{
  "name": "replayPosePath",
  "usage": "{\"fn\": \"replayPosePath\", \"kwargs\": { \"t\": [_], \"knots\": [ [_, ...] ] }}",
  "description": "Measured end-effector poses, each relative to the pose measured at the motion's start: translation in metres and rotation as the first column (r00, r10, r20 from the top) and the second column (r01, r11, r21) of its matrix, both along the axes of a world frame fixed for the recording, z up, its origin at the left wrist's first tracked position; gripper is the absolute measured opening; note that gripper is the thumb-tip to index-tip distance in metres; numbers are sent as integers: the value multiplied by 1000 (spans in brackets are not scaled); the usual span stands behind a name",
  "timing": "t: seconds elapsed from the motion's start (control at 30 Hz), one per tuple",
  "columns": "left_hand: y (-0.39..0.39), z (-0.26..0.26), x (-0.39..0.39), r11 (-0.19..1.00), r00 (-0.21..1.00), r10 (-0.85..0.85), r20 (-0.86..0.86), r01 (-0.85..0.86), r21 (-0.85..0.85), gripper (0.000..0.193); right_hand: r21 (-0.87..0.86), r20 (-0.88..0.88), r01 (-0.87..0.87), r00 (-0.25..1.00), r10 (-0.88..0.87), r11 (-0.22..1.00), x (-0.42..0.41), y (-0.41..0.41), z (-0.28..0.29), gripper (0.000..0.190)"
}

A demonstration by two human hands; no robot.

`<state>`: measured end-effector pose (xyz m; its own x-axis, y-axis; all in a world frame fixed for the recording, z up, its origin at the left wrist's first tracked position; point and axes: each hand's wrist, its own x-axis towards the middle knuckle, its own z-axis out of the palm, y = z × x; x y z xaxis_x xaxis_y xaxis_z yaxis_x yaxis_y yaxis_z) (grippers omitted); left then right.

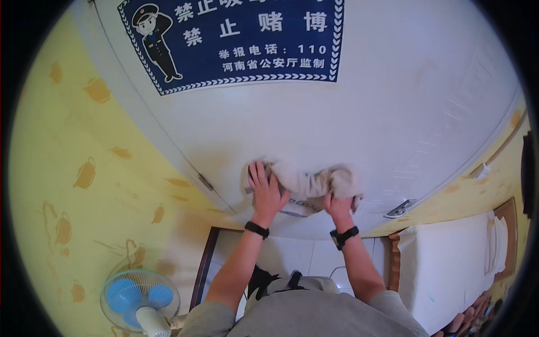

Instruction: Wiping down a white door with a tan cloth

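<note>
A crumpled off-white cloth [309, 183] with dark marks on its lower part lies against a white door [379, 105]. My left hand [266, 191] presses on the cloth's left end, fingers spread and pointing up the door. At the cloth's right end, my right hand [338, 206] grips a bunched fold, its fingers partly hidden by the fabric. Both wrists wear black bands. Above the hands, a dark blue printed poster [252, 50] with a cartoon officer is fixed to the door.
The door handle [400, 209] is right of my hands, and a hinge [205, 182] is left. A blue-bladed fan [140, 300] stands at lower left by the patterned yellow wall [84, 135]. A bed with white bedding [446, 261] is at lower right, above the tiled floor [290, 252].
</note>
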<state>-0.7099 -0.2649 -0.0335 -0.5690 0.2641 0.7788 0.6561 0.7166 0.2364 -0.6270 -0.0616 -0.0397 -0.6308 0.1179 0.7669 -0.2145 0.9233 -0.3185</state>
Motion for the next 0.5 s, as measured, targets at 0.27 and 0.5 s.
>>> {"fn": "replayPosePath", "kwargs": {
  "t": [0.27,0.5],
  "knots": [
    [-17,118,-37,993,953,35,-300,1,117,70,-41,-330,18,944,-30,999,-37,-44,132,40],
    [-40,67,-52,882,968,50,-246,73,467,84,80,95,-361,931,354,929,-55,-75,99,31]
  ]
}}
